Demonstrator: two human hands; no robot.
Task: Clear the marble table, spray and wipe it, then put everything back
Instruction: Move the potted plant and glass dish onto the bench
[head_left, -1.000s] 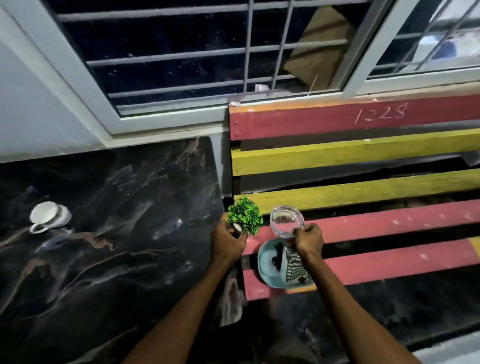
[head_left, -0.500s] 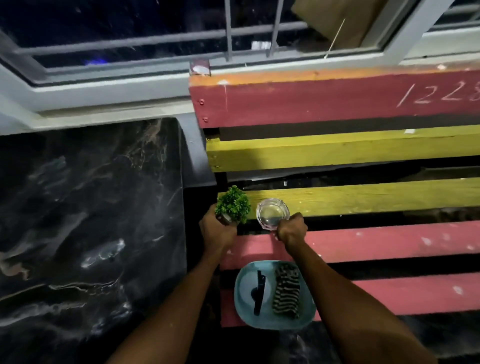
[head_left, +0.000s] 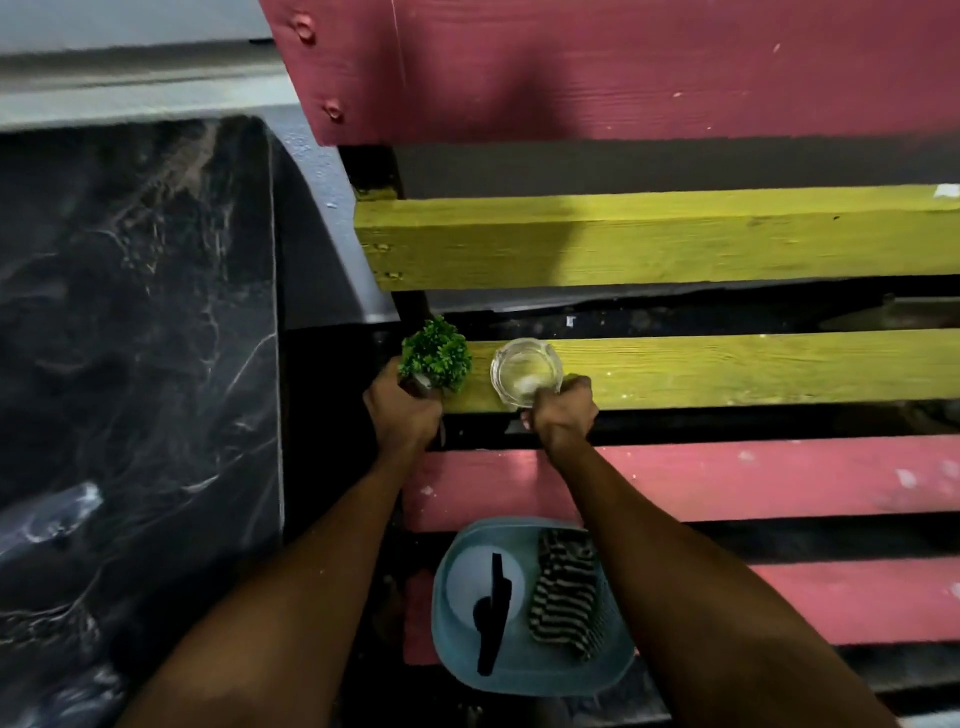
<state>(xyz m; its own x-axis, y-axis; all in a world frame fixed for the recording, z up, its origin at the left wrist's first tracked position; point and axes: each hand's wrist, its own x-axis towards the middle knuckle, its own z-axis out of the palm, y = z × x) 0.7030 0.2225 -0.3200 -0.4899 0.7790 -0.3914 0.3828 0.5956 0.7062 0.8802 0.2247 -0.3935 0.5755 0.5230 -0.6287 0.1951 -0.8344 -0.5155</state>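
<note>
Right now the marble tabletop fills the left of the frame, dark and veined, and the part you can see carries nothing. You are busy just right of it, over the painted bench in the centre of the frame. Your left hand is closed around the base of a small green plant, and your right hand pinches the near rim of a clear glass ashtray. Both sit at the yellow slat, close beside each other; whether they already rest on the wood or are a touch above it is hard to tell.

Lower in the frame, between your forearms, a blue basin sits on the red slats, holding a white spray bottle with a black trigger and a striped cloth.

By my reading you are late in the clearing step: these two pieces are going onto the bench, and the cleaning things are untouched in the basin. Spraying, wiping and carrying everything back to the marble all remain. The far left of the tabletop is out of frame, so check it for leftovers.
</note>
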